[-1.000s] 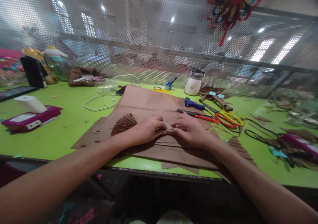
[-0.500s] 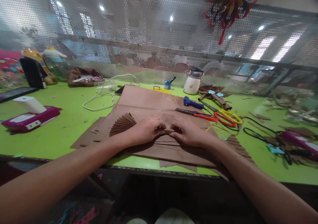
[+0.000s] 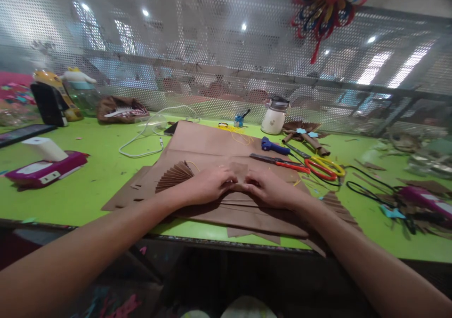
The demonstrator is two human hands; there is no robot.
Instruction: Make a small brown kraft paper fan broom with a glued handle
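Between my hands is a small piece of brown paper [image 3: 240,171], its near edge curled or folded over. My left hand [image 3: 212,182] pinches its left side, and my right hand [image 3: 269,186] pinches the right side. Both rest over a stack of large brown paper sheets [image 3: 208,141]. Beside my left wrist lies a pleated brown paper fan [image 3: 173,177] with a yellow string. Past my right hand are red-handled scissors [image 3: 280,162], yellow-handled scissors [image 3: 326,165] and a blue glue gun [image 3: 274,146].
A white bottle [image 3: 273,116] and a small blue jar [image 3: 239,120] stand at the back. A white cable [image 3: 141,155] and a magenta device [image 3: 47,168] lie on the left of the green table [image 3: 106,177]. Black cord [image 3: 367,191] and paper scraps lie at right.
My fingertips have shifted slightly on the small paper, and its near edge sits a little differently between them. The view has moved slightly; the other things stay put.
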